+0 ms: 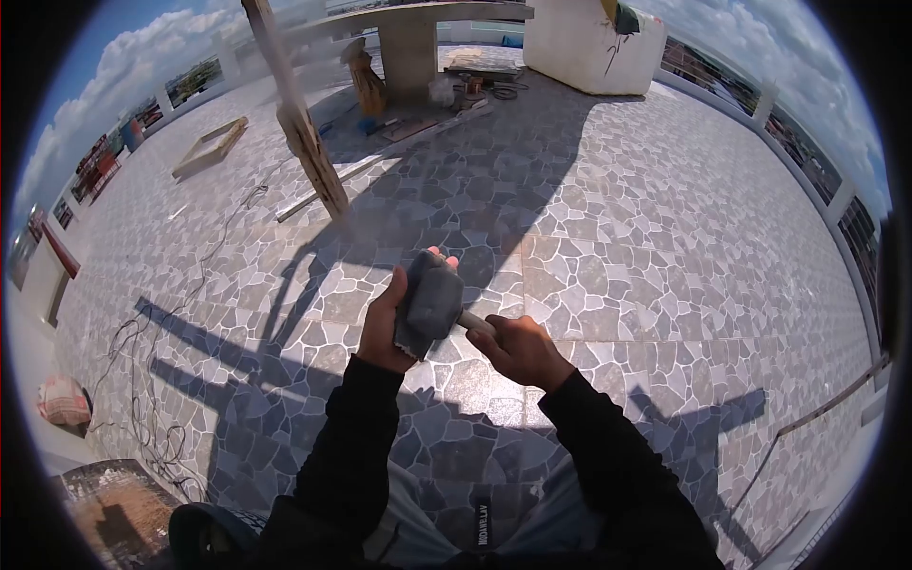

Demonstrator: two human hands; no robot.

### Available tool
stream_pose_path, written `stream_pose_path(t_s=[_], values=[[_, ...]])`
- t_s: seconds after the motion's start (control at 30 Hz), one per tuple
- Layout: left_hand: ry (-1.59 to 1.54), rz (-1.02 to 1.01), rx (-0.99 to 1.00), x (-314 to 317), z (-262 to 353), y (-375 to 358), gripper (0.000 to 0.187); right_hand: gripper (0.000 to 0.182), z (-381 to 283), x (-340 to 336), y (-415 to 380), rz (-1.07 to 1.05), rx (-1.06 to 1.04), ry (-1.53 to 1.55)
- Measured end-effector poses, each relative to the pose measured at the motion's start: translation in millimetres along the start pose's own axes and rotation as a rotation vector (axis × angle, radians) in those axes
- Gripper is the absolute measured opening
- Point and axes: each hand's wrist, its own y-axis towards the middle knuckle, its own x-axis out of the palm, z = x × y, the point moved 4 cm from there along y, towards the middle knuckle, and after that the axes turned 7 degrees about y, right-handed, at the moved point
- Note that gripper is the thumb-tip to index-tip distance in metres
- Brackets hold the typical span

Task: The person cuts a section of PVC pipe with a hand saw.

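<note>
A rubber mallet (437, 302) with a dark grey head and a pale handle is in front of me, above the tiled floor. My right hand (524, 351) is closed around its handle. My left hand (382, 321) cradles a dark, flat piece (409, 339) with a rough, whitish lower edge. The mallet head lies over this piece, apparently against it, and hides much of it. Thumb and a few fingertips of the left hand show around the sides; its palm is hidden.
Stone-patterned tiles (608, 275) cover the rooftop floor. A wooden post (309, 152) stands ahead, left of centre. Beyond are a wooden frame (211, 147), a large pale block (594, 47) and scattered boards. Cables (152, 418) lie at left, near a bag (65, 401).
</note>
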Motion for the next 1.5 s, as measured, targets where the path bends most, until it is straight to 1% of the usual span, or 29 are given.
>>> stream_pose_path(t_s=[0.07, 0.13, 0.17, 0.2, 0.27, 0.3, 0.4, 0.47, 0.53, 0.57, 0.6, 0.63, 0.67, 0.7, 0.73, 0.8, 0.83, 0.9, 0.93, 0.97, 1.0, 1.03, 1.07, 1.1, 1.2, 1.27, 1.33, 1.4, 1.5], values=[[-0.013, 0.041, -0.039, -3.6, -7.3, -3.4, 0.059, 0.059, 15.9, 7.7, 6.1, 0.040, 0.017, -0.031], [0.086, 0.126, -0.070, -4.5, -14.6, -4.1, 0.057, 0.056, 21.5, 10.7, 10.2, 0.082, 0.192, 0.159], [0.013, 0.091, -0.051, -0.9, -16.1, -2.6, 0.054, 0.057, 18.0, 16.5, 4.6, 0.094, 0.225, 0.223], [0.012, 0.085, -0.050, 0.9, -13.4, -0.8, 0.054, 0.056, 9.9, 19.9, 0.8, 0.091, 0.134, 0.226], [-0.099, 0.029, -0.054, 6.4, -3.5, -4.6, 0.053, 0.055, -13.3, 19.6, -8.5, -0.045, 0.073, 0.225], [-0.088, 0.001, -0.028, 15.1, 3.4, -8.4, 0.052, 0.052, -17.7, 19.0, -8.9, -0.101, 0.063, 0.182], [-0.128, -0.023, -0.016, 20.8, 1.4, -6.8, 0.053, 0.048, -10.6, 7.4, -2.2, 0.056, -0.015, 0.031], [-0.127, 0.008, -0.026, 3.1, -9.9, -8.6, 0.054, 0.048, 23.9, 16.2, 10.2, 0.187, -0.005, -0.036], [-0.024, 0.180, -0.062, -0.6, -15.2, -6.5, 0.055, 0.050, 17.7, 20.5, 10.8, 0.223, -0.213, -0.192], [-0.070, 0.118, -0.049, 3.6, -13.6, -7.1, 0.056, 0.051, 23.5, 22.6, 6.7, 0.178, -0.078, -0.023], [-0.065, 0.108, -0.042, 4.4, -9.1, -4.7, 0.056, 0.052, 8.7, 20.5, 0.0, 0.128, 0.053, 0.147], [-0.111, 0.075, -0.048, 4.0, -5.6, -4.4, 0.056, 0.049, -3.4, 23.8, -7.6, 0.068, 0.050, 0.193], [-0.160, 0.047, -0.053, 3.6, -4.5, -4.8, 0.056, 0.048, -9.7, 28.9, -9.6, -0.039, 0.042, 0.115], [-0.163, 0.052, -0.050, 2.2, -4.7, -4.5, 0.056, 0.048, -13.2, 26.2, -9.2, -0.025, 0.021, 0.082], [-0.152, 0.015, -0.021, 1.8, -3.6, -2.6, 0.056, 0.048, -14.5, 24.2, -8.1, -0.010, 0.007, 0.055], [-0.135, -0.060, 0.015, 3.5, -7.0, -4.0, 0.056, 0.051, 7.8, 15.1, 3.3, 0.176, 0.005, -0.008], [-0.113, 0.006, 0.001, 4.2, -10.2, -6.0, 0.056, 0.048, 28.4, 16.7, 12.1, 0.360, -0.085, -0.047], [-0.087, 0.008, -0.025, 13.5, -9.6, -8.0, 0.061, 0.050, 55.2, 3.3, 23.6, 0.314, 0.104, 0.428], [-0.052, 0.016, -0.045, 17.4, -7.2, -8.8, 0.065, 0.053, 56.5, 2.9, 16.4, 0.161, 0.544, 0.910], [0.036, -0.026, 0.022, 22.6, -2.5, -10.4, 0.068, 0.053, 49.7, -7.2, 14.0, 0.165, 0.534, 0.908], [0.036, -0.029, 0.029, 20.6, -1.4, -7.7, 0.068, 0.056, 42.4, -8.6, 10.0, 0.076, 0.561, 1.182], [0.204, 0.093, 0.135, 12.4, 1.5, -6.6, 0.063, 0.059, 32.9, -8.2, 7.1, -0.026, 0.590, 1.452], [0.367, 0.222, 0.238, 4.2, 4.0, -8.7, 0.059, 0.059, 25.0, -10.6, 6.5, -0.038, 0.599, 1.441], [0.442, 0.310, 0.277, 3.6, 4.2, -7.3, 0.061, 0.062, 15.0, -11.5, 6.6, -0.078, 0.581, 1.513], [0.514, 0.359, 0.312, 9.8, -1.2, -6.6, 0.063, 0.068, 0.2, -11.7, 2.2, -0.157, 0.552, 1.596], [0.560, 0.348, 0.331, 6.8, -8.4, -6.0, 0.064, 0.068, -5.5, -7.2, -0.6, -0.283, 0.508, 1.832], [0.758, 0.291, 0.336, 15.3, -9.6, -7.8, 0.067, 0.068, -4.6, -3.5, -1.7, -0.327, 0.507, 1.886], [0.792, 0.294, 0.368, 19.3, -12.7, -10.2, 0.065, 0.069, -5.1, -0.3, -1.7, -0.366, 0.505, 1.946], [1.030, 0.257, 0.520, 29.3, -13.5, -10.3, 0.053, 0.069, -6.3, 1.4, -3.7, -0.385, 0.513, 1.968]])
